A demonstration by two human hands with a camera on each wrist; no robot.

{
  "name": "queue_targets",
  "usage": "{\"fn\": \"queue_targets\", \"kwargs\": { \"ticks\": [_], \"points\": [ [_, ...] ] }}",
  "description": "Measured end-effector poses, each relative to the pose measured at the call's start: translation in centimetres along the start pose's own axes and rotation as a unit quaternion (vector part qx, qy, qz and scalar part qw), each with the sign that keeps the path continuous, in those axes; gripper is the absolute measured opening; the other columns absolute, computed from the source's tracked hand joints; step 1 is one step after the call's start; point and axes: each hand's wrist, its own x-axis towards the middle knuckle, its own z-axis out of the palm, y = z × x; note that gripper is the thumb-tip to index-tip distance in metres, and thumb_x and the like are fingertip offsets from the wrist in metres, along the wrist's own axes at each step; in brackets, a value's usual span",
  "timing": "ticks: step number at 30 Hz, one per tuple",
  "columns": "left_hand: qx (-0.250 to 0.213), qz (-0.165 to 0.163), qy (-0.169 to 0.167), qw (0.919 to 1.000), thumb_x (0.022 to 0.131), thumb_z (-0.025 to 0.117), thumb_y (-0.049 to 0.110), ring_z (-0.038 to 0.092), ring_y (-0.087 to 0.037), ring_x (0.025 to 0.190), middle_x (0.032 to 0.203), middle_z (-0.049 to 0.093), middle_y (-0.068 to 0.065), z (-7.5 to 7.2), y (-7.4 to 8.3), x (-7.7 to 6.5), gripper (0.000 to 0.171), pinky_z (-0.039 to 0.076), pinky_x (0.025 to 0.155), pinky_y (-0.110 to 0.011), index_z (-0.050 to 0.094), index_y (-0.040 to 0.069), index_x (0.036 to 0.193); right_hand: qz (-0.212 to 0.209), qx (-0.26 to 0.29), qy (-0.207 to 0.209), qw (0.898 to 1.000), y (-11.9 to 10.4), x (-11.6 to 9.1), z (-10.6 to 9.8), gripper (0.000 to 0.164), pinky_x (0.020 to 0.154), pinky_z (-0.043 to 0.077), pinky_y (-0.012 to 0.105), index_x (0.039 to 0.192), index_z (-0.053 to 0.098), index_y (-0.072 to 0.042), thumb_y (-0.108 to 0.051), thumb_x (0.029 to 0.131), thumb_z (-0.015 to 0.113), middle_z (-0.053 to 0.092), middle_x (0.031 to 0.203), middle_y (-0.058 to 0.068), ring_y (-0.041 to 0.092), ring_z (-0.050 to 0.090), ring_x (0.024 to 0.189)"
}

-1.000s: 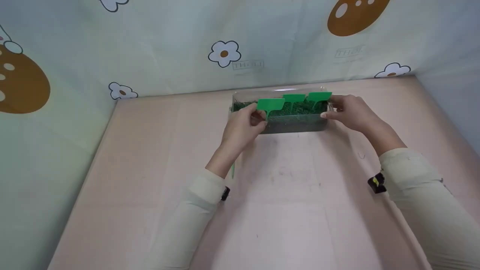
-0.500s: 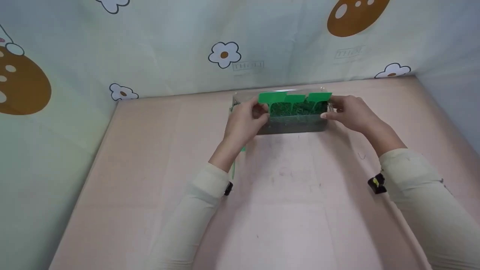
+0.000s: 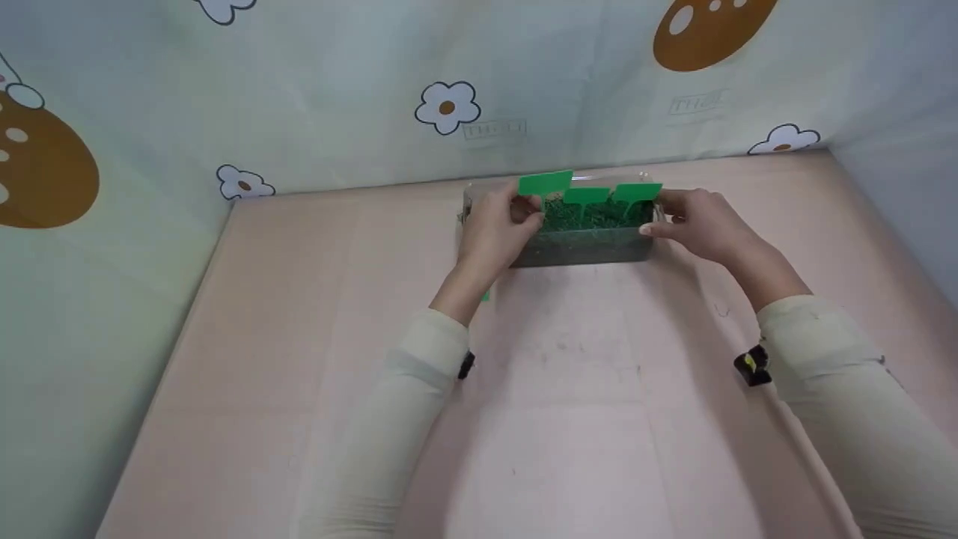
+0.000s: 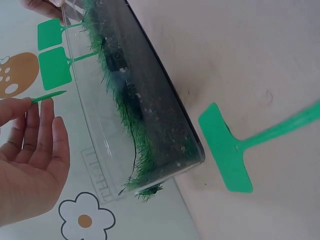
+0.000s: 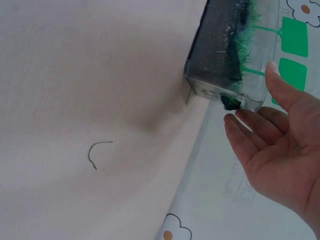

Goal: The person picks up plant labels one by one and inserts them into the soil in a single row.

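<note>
A clear plastic box (image 3: 576,251) with dark soil and green grass (image 4: 122,105) stands at the back of the table. Two green plant labels (image 3: 587,196) (image 5: 294,37) stick up from its grass toward the right end. Above the left part of the box, my left hand (image 3: 494,232) pinches another green plant label (image 3: 545,183) by its stem; the pointed tip shows past the fingers in the left wrist view. My right hand (image 5: 280,135) holds the box's right end, thumb at the front rim and fingers by the end wall.
A further green label (image 4: 227,150) lies on the pink tabletop (image 3: 569,434) before the box, mostly hidden by the left arm in the head view. A thin curved dark strand (image 5: 90,152) lies to the right. A flowered sheet (image 3: 337,112) hangs behind the table.
My left hand has moved slightly right and away, and the pinched label has risen and tilted toward the back of the box. The right hand and box have stayed put.
</note>
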Motion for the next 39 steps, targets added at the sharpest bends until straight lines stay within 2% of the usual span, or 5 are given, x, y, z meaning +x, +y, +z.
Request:
{"fn": "queue_targets", "kwargs": {
  "ticks": [13, 20, 28, 35, 39],
  "points": [
    [0.008, -0.034, -0.017, 0.9992, 0.097, 0.065, 0.015, 0.067, -0.012, 0.101, 0.111, 0.070, -0.001, 0.8, -0.7, 2.0, 0.012, 0.055, 0.085, -0.026, 0.066, 0.012, 0.108, 0.010, 0.003, -0.006, 1.000, -0.1, 0.2, 0.1, 0.062, 0.113, 0.037, 0.058, 0.150, 0.043, -0.007, -0.030, 0.097, 0.065, 0.043, 0.154, 0.023, 0.046, 0.042, 0.140],
    [0.066, -0.045, -0.024, 0.9966, 0.097, 0.064, 0.014, 0.061, -0.011, 0.091, 0.102, 0.069, 0.000, 1.3, -0.9, 2.9, 0.004, 0.051, 0.080, -0.026, 0.063, 0.017, 0.099, 0.014, 0.008, -0.006, 1.000, -0.1, 0.2, 0.2, 0.064, 0.113, 0.036, 0.059, 0.150, 0.043, -0.006, -0.031, 0.097, 0.066, 0.043, 0.154, 0.022, 0.046, 0.041, 0.141],
    [0.129, -0.053, -0.036, 0.9896, 0.098, 0.062, 0.014, 0.052, -0.014, 0.077, 0.088, 0.061, 0.001, 1.8, -1.3, 3.8, 0.002, 0.040, 0.066, -0.026, 0.063, 0.015, 0.098, 0.005, 0.001, -0.001, 1.000, 0.0, 0.2, 0.2, 0.061, 0.112, 0.037, 0.058, 0.149, 0.045, -0.005, -0.030, 0.097, 0.066, 0.044, 0.153, 0.023, 0.046, 0.043, 0.139],
    [0.153, -0.068, -0.034, 0.9853, 0.100, 0.059, 0.020, 0.053, -0.014, 0.075, 0.093, 0.066, 0.000, 2.2, -1.4, 4.3, 0.009, 0.040, 0.064, -0.026, 0.065, 0.015, 0.106, 0.005, -0.005, 0.000, 1.000, 0.1, 0.2, 0.1, 0.062, 0.112, 0.038, 0.058, 0.150, 0.043, -0.005, -0.030, 0.097, 0.066, 0.044, 0.152, 0.023, 0.047, 0.044, 0.138],
    [0.163, -0.079, -0.035, 0.9828, 0.100, 0.060, 0.021, 0.053, -0.015, 0.075, 0.094, 0.067, -0.001, 2.3, -1.6, 4.6, 0.011, 0.041, 0.065, -0.027, 0.066, 0.014, 0.105, 0.013, 0.000, -0.005, 1.000, 0.0, 0.2, 0.0, 0.065, 0.113, 0.037, 0.058, 0.151, 0.041, -0.005, -0.031, 0.097, 0.066, 0.042, 0.154, 0.023, 0.046, 0.042, 0.140]
  ]
}}
